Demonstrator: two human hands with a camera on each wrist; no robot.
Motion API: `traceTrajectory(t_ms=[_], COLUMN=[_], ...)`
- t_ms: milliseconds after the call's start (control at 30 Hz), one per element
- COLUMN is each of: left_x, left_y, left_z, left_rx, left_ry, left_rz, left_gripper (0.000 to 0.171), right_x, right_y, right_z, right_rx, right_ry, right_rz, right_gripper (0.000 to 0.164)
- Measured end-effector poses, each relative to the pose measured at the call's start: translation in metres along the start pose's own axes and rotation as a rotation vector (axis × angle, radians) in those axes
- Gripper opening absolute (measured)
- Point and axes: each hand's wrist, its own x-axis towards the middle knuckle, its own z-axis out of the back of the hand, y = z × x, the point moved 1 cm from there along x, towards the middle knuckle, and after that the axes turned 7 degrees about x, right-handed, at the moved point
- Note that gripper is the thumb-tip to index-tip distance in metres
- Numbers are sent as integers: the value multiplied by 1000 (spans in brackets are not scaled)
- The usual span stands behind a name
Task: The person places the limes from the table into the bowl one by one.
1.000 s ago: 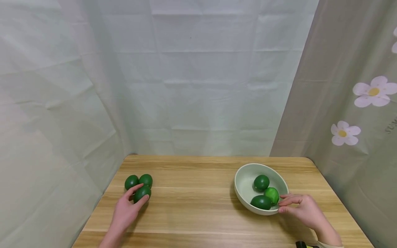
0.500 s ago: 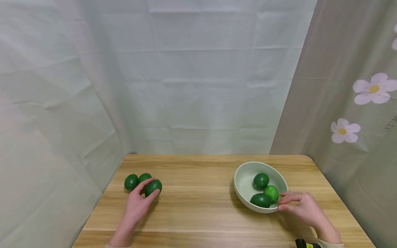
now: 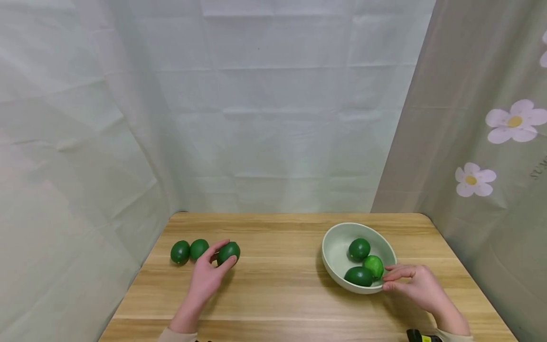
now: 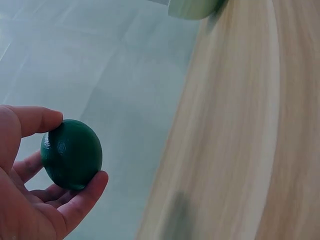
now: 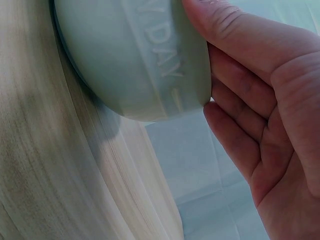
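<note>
My left hand (image 3: 208, 279) holds a dark green avocado (image 3: 228, 253) between thumb and fingers, above the left part of the table. In the left wrist view the avocado (image 4: 72, 154) is smooth, glossy and egg-shaped. Just left of that hand, two more avocados (image 3: 180, 252) lie close together on the wood. On the right stands a pale green bowl (image 3: 336, 256), with two dark avocados (image 3: 359, 276) and a brighter green lime (image 3: 374, 266) inside. My right hand (image 3: 412, 287) pinches the bowl's near right rim; raised lettering shows on its outer wall (image 5: 115, 65) in the right wrist view.
The wooden table (image 3: 273, 294) has its back edge against a pale hanging cloth (image 3: 273, 118). More cloth hangs at the left and right sides, the right one printed with white flowers (image 3: 476, 180). A black and yellow band (image 3: 420, 336) shows at my right wrist.
My left hand has lifted one avocado away from the other two and carried it to the right. The right hand stays on the bowl's rim, and the bowl has not moved.
</note>
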Motion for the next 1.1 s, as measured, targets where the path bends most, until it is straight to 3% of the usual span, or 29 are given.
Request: traceTrajectory(t_ms=[367,467,1100], left_x=[-1,-1,-2], left_y=[-24,-27,-39], left_z=[-25,-31,-39], left_rx=[-133,-112,-144], left_ry=[34,31,11], left_rz=[-33,-44,-51], left_gripper=[55,57,52], right_x=[-1,-1,-1], right_y=[-1,-1,-2], right_z=[1,1,1], right_rx=[0,-9,-12], right_ry=[10,13,12], right_rz=[-17,-24,-16], right_gripper=[16,16,16])
